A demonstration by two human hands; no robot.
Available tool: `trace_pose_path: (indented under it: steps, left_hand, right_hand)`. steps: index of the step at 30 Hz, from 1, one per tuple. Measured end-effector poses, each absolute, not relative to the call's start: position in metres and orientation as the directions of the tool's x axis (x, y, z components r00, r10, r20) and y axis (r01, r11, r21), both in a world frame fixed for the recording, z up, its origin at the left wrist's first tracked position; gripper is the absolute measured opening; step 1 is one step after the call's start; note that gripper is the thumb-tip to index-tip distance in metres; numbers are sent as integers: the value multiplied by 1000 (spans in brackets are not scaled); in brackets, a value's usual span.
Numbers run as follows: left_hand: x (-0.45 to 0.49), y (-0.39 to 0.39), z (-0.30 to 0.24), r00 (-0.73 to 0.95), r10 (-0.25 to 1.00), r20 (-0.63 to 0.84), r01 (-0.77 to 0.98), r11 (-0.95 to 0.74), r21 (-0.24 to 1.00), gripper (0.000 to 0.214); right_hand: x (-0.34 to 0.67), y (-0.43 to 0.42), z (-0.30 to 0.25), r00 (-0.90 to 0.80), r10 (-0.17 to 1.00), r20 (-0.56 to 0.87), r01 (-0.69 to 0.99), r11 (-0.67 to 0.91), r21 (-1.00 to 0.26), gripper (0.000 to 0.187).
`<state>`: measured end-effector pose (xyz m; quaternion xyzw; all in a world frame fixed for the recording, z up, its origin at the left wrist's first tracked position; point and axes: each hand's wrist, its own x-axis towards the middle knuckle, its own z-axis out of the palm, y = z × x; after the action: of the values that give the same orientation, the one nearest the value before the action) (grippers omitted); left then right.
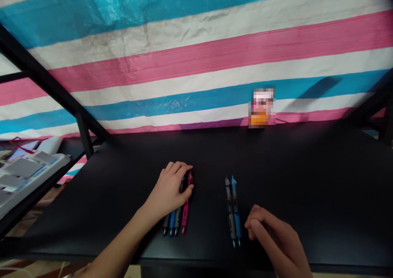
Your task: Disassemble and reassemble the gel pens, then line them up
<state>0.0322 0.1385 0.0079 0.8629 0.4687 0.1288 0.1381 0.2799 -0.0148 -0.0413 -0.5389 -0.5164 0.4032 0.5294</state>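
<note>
My left hand [172,188] lies over a row of several pens [176,222] on the black table [307,188], fingers curled on their upper ends; the outermost is a pink pen [186,210]. To the right lie two more pens side by side, a grey pen [229,208] and a blue pen [236,206]. My right hand [272,237] rests on the table just right of that pair, its fingers curled in loosely, with nothing visible in it.
A striped blue, white and pink tarp [196,65] hangs behind the table. A small blurred object [261,108] stands at the table's far edge. A black metal frame [46,81] and a stack of grey-white items [27,169] are at the left.
</note>
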Motion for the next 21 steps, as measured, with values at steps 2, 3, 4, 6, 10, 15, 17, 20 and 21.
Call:
trace_pose_path:
  steps: [2, 3, 4, 6, 10, 15, 17, 20, 21]
  left_hand:
    - [34, 137, 10, 540, 835, 108, 774, -543, 324, 40]
    - [35, 135, 11, 546, 829, 123, 774, -555, 304, 38]
    - [37, 132, 13, 553, 821, 146, 772, -570, 280, 36]
    - [43, 121, 16, 579, 788, 209, 755, -615, 227, 32]
    - [63, 89, 14, 736, 616, 280, 593, -787, 172, 39]
    - [86, 59, -6, 830, 430, 355, 417, -902, 115, 27]
    - [90, 57, -12, 813, 438, 384, 427, -897, 118, 19]
    - [91, 59, -15, 793, 442, 420, 430, -893, 129, 17]
    - [92, 60, -15, 790, 440, 427, 428, -894, 128, 17]
  right_hand:
    - [280, -14, -42, 143, 982, 121, 134, 101, -986, 35]
    - [280, -14, -42, 144, 982, 123, 135, 104, -985, 35]
    - [280, -14, -43, 147, 981, 127, 133, 107, -985, 36]
    - [281, -13, -43, 158, 978, 138, 130, 118, -984, 36]
    - [281, -13, -44, 194, 968, 160, 136, 135, -981, 40]
    - [281, -14, -45, 267, 950, 158, 73, 144, -987, 39]
    - [281, -15, -46, 279, 946, 166, 51, 158, -986, 38]
    - [280, -15, -47, 285, 944, 165, 12, 168, -986, 36]
    - [280, -15, -47, 285, 945, 161, 1, 168, -986, 36]
